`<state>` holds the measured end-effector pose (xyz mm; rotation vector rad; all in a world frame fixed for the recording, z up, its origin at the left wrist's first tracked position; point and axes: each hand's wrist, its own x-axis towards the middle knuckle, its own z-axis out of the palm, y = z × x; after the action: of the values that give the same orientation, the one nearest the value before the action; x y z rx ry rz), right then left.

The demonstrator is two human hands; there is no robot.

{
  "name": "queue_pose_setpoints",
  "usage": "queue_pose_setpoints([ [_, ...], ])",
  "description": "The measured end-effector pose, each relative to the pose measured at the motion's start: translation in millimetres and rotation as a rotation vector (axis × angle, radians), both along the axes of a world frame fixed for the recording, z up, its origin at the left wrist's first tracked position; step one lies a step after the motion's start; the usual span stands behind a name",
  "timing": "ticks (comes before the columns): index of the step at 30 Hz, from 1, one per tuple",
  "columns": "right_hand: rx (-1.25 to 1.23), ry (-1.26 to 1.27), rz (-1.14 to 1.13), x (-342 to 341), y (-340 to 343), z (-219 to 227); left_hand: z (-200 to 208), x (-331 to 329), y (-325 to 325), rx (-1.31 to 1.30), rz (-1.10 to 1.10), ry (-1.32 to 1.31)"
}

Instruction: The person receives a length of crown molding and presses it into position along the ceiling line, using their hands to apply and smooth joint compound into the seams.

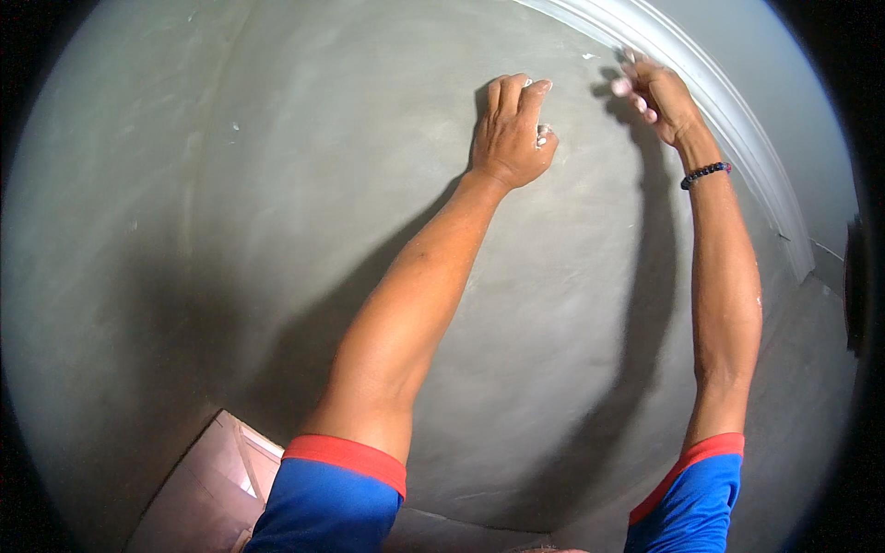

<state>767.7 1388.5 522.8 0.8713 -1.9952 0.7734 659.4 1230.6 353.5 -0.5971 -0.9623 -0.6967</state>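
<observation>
Both of my arms reach up to a smooth grey wall [369, 138]. My left hand [514, 134] is closed, its curled fingers resting against the wall. White paste [542, 138] shows by the thumb and on the fingers; whatever lies inside the grip is hidden. To the right, my right hand [659, 97] is beside a white moulding [678, 41], its fingers loosely bent and apart. Its fingertips are smeared white and slightly blurred, and I see nothing held in them. A small white fleck [588, 56] sits on the wall between the hands, near the moulding.
The moulding runs along the upper right, bordering a pale surface [793, 101]. At the lower left is a pinkish board-like piece with a frame [207, 484]. A dark object [855, 286] stands at the right rim. A bead bracelet [706, 174] circles my right wrist.
</observation>
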Motion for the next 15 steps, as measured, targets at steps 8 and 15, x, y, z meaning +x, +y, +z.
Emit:
queue_pose_setpoints([
  [8, -0.016, -0.463, 1.019, 117, -50, -61, -32, 169, -57, -0.003, -0.065, 0.013],
  [15, -0.259, -0.263, 0.780, 190, -113, -88, -50, 303, -138, -0.224, -0.048, -0.447],
])
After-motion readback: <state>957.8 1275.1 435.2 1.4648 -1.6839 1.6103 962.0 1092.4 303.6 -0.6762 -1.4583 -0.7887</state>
